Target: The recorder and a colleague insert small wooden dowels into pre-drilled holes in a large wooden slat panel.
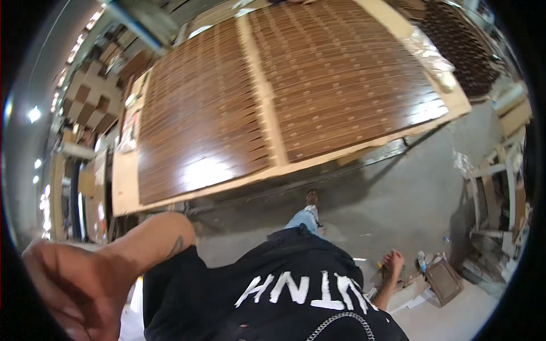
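Note:
My left hand [74, 290] is raised close to the camera at the lower left. It is blurred, its fingers curl inward, and I see nothing in it. My right hand [392, 262] hangs at my side on the lower right with loose fingers, holding nothing, above some litter on the floor. In front of me stands a large pale wooden table [128, 193] covered with rows of glossy brown wooden slats [216, 108] in two blocks, split by a pale strip. Below me are my black shirt [284, 284], a jeans leg and one foot [311, 198].
A grey concrete floor [398, 193] runs beside the table. A small brown board and scraps of paper [443, 278] lie on the floor at the lower right. White racks with stacked material [500, 193] stand on the right, more brown stacks at the far left and top right.

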Action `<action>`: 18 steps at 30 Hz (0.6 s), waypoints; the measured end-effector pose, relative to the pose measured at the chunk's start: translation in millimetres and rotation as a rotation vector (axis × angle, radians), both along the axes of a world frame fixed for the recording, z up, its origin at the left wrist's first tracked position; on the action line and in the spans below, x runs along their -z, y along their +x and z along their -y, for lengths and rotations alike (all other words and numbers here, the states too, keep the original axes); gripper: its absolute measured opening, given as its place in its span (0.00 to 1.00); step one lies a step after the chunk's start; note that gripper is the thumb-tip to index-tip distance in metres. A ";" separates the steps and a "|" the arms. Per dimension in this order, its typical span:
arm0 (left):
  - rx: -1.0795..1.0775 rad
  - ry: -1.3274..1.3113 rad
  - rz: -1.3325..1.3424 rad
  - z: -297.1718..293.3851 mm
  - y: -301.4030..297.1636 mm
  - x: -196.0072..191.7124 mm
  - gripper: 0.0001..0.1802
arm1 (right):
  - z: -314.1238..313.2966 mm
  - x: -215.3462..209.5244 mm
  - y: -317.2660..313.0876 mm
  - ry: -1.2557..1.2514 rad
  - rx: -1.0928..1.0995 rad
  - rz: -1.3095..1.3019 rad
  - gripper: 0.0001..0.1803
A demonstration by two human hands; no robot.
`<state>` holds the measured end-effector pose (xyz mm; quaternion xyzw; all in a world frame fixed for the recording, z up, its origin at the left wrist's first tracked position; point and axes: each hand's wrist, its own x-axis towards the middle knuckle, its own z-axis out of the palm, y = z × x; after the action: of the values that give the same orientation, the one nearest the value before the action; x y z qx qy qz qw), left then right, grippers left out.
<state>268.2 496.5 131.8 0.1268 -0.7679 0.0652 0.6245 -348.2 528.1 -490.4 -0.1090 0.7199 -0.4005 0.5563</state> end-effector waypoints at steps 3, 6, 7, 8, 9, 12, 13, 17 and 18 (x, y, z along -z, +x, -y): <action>1.462 0.533 -0.703 61.3 -50.6 66.1 0.10 | 95.2 -57.2 102.0 -0.174 -0.101 0.140 0.07; 0.401 1.175 -0.396 168.3 -141.5 131.3 0.27 | 183.8 -183.5 171.3 -0.521 -0.199 0.051 0.10; 0.550 1.249 -0.504 187.8 -163.2 156.9 0.31 | 212.8 -225.3 188.7 -0.599 -0.222 0.030 0.10; 0.693 1.327 -0.617 204.0 -183.9 175.8 0.35 | 236.7 -268.2 202.7 -0.671 -0.253 0.006 0.11; 0.742 1.343 -0.598 217.8 -201.8 187.0 0.35 | 252.5 -307.3 207.8 -0.787 -0.307 -0.083 0.10; 1.006 1.423 -0.747 268.7 -251.6 209.6 0.41 | 288.9 -404.4 209.9 -1.098 -0.407 -0.292 0.09; 1.093 1.419 -0.724 282.5 -267.2 214.1 0.43 | 306.0 -418.3 204.0 -1.101 -0.390 -0.316 0.09; 1.227 1.474 -0.686 328.3 -312.5 214.8 0.46 | 348.6 -436.3 177.8 -1.300 -0.304 -0.748 0.12; 1.235 1.489 -0.702 341.1 -320.4 215.3 0.46 | 362.9 -436.7 170.8 -1.273 -0.288 -0.771 0.13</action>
<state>-52.3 155.4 -83.5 0.0767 -0.3191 -0.8006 0.5014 -177.3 165.3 -53.7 -0.6344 0.4719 -0.5957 0.1417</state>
